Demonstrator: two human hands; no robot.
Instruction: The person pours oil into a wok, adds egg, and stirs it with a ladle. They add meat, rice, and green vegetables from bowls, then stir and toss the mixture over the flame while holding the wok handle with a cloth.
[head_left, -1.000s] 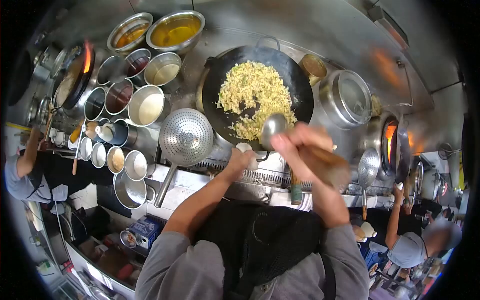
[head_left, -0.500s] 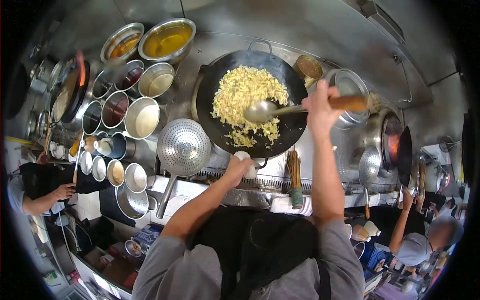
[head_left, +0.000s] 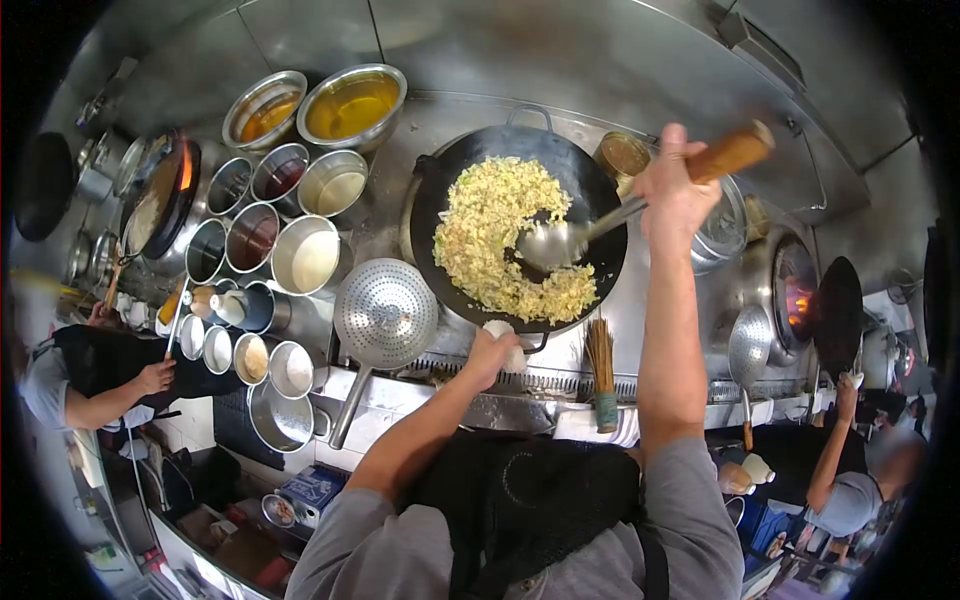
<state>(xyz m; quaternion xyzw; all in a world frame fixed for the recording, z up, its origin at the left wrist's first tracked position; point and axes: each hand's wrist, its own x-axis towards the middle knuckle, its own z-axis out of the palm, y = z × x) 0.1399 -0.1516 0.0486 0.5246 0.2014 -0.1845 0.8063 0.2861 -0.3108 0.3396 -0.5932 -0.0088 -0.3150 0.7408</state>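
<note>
A large black wok (head_left: 440,172) sits on the stove, holding a crescent of yellow fried rice (head_left: 490,200) with green bits. My right hand (head_left: 680,195) is closed around the ladle (head_left: 553,246) at its wooden handle, above the wok's right rim. The ladle's bowl rests among the rice near the wok's middle. At the wok's near rim, my left hand (head_left: 490,357) is closed on a folded white cloth (head_left: 514,358), next to the lower wok handle.
Left of the wok are a perforated strainer (head_left: 386,313), metal pots of sauces (head_left: 306,254) and two oil bowls (head_left: 353,104). A bamboo brush (head_left: 603,375) lies at the near edge. People work at woks on both sides.
The ladle's handle has risen and tilted up with my right hand, and its bowl has moved right. Rice has shifted toward the wok's near side. The whole view has shifted slightly.
</note>
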